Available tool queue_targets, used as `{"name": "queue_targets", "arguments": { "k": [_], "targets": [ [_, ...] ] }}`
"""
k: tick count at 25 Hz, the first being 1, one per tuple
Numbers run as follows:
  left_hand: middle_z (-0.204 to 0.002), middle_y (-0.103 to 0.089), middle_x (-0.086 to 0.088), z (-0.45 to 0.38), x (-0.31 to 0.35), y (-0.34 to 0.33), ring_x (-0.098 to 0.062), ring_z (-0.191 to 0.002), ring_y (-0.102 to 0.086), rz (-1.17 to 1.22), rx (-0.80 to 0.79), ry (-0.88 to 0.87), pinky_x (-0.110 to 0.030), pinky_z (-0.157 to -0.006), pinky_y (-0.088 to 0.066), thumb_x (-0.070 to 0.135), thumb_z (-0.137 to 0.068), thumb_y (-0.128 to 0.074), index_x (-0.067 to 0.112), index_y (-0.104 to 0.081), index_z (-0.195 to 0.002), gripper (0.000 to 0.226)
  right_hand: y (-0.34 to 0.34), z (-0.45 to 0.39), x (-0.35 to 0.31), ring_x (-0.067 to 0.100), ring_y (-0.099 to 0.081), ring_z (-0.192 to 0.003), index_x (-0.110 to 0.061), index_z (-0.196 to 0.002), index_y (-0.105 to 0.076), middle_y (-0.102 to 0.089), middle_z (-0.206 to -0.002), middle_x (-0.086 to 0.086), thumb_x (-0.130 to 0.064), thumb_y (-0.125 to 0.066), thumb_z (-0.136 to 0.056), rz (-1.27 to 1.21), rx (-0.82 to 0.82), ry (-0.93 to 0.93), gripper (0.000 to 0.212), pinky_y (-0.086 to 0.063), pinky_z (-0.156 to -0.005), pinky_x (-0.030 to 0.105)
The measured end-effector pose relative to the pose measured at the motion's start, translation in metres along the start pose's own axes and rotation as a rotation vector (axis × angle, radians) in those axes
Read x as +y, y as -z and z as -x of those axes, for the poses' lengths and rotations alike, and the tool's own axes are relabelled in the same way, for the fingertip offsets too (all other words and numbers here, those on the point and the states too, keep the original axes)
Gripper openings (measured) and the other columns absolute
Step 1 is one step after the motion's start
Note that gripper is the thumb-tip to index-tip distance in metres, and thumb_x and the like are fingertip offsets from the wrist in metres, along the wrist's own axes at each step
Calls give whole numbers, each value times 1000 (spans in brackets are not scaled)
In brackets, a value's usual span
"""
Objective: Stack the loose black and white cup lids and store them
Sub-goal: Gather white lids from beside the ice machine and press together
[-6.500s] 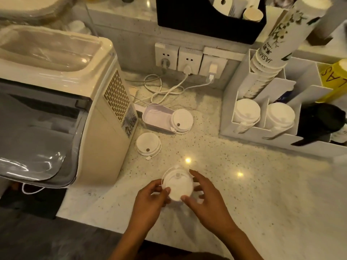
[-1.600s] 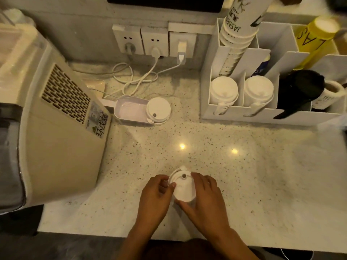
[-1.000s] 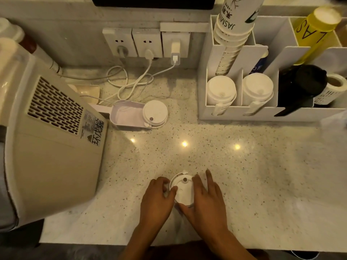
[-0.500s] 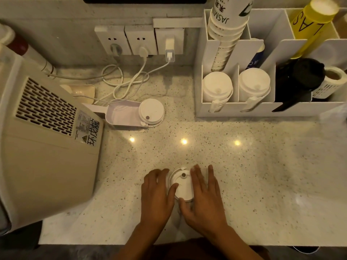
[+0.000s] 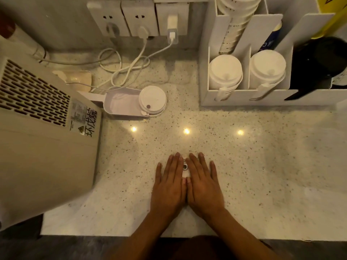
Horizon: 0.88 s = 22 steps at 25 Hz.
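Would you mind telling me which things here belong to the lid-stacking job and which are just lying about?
Part of the job:
- lid stack, pressed flat under the left hand and right hand
- loose white lid on the scoop
- organizer holding white lid stacks and black lids

Just lying about:
- scoop
- machine
- cables
- paper cups

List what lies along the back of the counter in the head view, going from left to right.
Beige machine → white scoop tray → loose white lid leaning on that tray's right end → white organizer holding two white lid stacks → black lids.
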<state>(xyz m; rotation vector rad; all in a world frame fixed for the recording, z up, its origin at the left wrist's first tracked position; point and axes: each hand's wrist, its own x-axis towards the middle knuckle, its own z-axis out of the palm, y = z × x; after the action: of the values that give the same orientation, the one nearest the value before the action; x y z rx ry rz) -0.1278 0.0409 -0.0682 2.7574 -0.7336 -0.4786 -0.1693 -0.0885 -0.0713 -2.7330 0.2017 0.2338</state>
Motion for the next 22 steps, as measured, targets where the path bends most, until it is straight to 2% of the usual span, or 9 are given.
{"name": "queue_targets", "arguments": {
  "k": [8, 11, 14, 17, 19, 20, 22],
  "targets": [
    [-167, -22, -10, 0, -2, -6, -23, -155, -17, 2, 92, -18, -52, -122, -19, 37, -107, -7, 10, -16, -159, 59, -3, -1, -2, 22, -9, -154, -15, -155, -22, -24, -164, 7, -38, -12, -105, 6, 49, 6, 56, -11, -122, 51],
    [-167, -19, -15, 2, -1, -8, -27, -155, -14, 41, 169, -15, -51, -123, -17, 37, -107, -14, 9, -8, -159, 60, -4, 2, -1, 25, -7, -154, -12, -156, -21, -19, -165, 13, -37, -20, -104, -50, 105, -32, 59, -13, -124, 49],
    [-166, -15, -21, 2, -2, -10, -33, -155, -10, 127, 244, 116, -44, -127, -9, 46, -104, -26, 5, -5, -158, 71, -5, 2, 0, 26, -9, -154, -8, -150, -33, -21, -164, 15, -39, -34, -101, -169, 178, -90, 58, -18, -123, 46],
    [-165, -17, -22, 1, -3, -10, -34, -154, -11, 173, 253, 196, -43, -126, -9, 50, -100, -34, 2, -20, -155, 75, 2, -3, -6, 24, -18, -151, -11, -138, -48, -37, -156, 11, -40, -37, -100, -308, 246, -115, 50, -20, -122, 42],
    [-164, -23, -20, 1, -4, -11, -32, -154, -14, 224, 270, 171, -47, -125, -13, 50, -101, -33, 5, -31, -151, 67, 10, -11, -12, 17, -38, -135, -16, -122, -57, -57, -132, 2, -37, -37, -100, -387, 334, -138, 37, -36, -112, 38],
    [-164, -25, -19, 1, -5, -10, -31, -154, -15, 277, 284, 162, -49, -124, -15, 51, -102, -31, 8, -35, -148, 64, 15, -15, -14, 10, -47, -119, -20, -113, -58, -62, -115, -5, -38, -36, -100, -441, 370, -177, 31, -44, -98, 32],
    [-159, -34, -17, 1, -3, -6, -29, -151, -23, 402, 328, 135, -52, -123, -19, 51, -103, -29, 12, -42, -140, 56, 21, -25, -21, 1, -58, -85, -29, -99, -54, -61, -87, -18, -44, -32, -100, -581, 378, -305, 27, -47, -70, 17]
  ]
}}
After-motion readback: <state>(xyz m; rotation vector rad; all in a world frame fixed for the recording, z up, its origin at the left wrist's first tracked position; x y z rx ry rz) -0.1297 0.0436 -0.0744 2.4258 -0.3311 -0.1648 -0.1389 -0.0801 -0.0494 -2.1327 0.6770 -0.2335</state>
